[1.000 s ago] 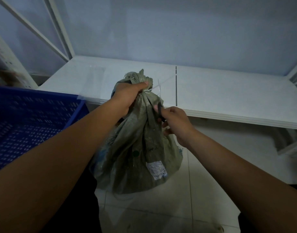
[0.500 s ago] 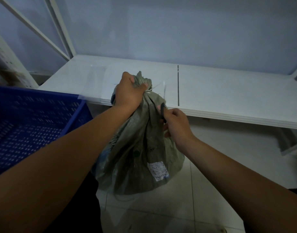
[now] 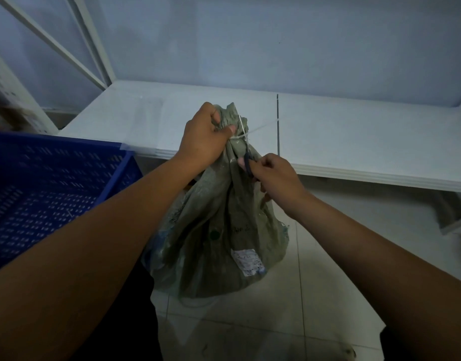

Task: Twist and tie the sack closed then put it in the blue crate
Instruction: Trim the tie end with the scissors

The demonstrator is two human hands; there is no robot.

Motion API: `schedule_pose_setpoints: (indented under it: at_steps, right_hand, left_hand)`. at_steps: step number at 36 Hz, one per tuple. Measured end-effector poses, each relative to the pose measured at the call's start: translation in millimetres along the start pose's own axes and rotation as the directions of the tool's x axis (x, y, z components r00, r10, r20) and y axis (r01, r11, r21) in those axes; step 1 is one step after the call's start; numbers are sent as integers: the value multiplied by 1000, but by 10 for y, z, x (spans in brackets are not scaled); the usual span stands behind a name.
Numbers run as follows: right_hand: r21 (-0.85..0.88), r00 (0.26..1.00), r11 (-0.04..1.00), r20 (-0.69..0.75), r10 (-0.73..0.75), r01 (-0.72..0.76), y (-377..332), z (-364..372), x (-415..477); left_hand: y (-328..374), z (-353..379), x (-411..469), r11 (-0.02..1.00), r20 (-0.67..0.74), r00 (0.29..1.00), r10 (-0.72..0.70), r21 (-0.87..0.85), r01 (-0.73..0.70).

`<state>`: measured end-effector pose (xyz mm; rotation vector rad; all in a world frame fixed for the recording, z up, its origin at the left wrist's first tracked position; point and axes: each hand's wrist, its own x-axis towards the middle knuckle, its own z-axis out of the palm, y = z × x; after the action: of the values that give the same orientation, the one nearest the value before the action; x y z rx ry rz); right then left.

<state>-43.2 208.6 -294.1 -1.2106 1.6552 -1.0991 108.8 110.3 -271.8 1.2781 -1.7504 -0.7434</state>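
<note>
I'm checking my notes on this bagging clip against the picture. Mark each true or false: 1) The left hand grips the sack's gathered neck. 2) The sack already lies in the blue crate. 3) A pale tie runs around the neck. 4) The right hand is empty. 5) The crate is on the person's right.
1) True: the left hand clutches the neck of the sack.
2) False: it hangs outside the blue crate.
3) True: a pale tie circles it.
4) False: the right hand holds a dark tool.
5) False: it is on the left.
</note>
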Motion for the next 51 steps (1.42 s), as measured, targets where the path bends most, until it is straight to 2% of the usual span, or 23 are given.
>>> schedule_pose_setpoints:
  at_steps: [7, 15, 18, 24, 28, 31, 34, 37, 39, 42, 51]
  right_hand:
    - [-13, 999, 1000, 36, -9, 9, 22, 88, -47]
    - [134, 999, 990, 28, 47, -50, 236, 349, -198]
    - [221, 1000, 975, -7, -11, 12, 277, 376, -252]
    - [406, 971, 901, -231, -64, 156, 276, 398, -347]
    - [343, 884, 897, -456, -100, 279, 156, 354, -278]
    - [356, 840, 882, -537, -78, 309, 32, 231, -137]
    - [350, 864, 899, -501, -57, 262, -18, 97, 5]
    - [379, 914, 910, -407, 3, 166, 22, 72, 87]
    - [462, 935, 883, -344, 89, 86, 43, 61, 109]
    - [596, 946, 803, -253, 205, -15, 16, 43, 125]
    - [714, 965, 700, -177, 191, -8, -121, 40, 140]
  left_hand:
    - [45, -30, -44, 987, 136, 985, 107, 106, -122]
    - [-65, 25, 37, 994, 307, 951, 44, 82, -73]
    - [-120, 33, 90, 995, 385, 922, 44, 65, -74]
    - [-31, 56, 45, 998, 361, 931, 54, 12, -63]
    - [11, 76, 23, 998, 367, 930, -27, -46, 47]
    - [62, 75, -20, 997, 392, 919, -53, -37, 73]
    - [144, 97, -113, 999, 456, 889, -36, 13, 34]
    - [192, 182, -222, 993, 523, 848, 85, 26, -115]
    - [204, 250, -274, 978, 528, 833, 165, 22, -208]
    - [193, 297, -284, 963, 522, 832, 185, 75, -260]
    - [222, 295, -227, 945, 451, 885, 115, 224, -238]
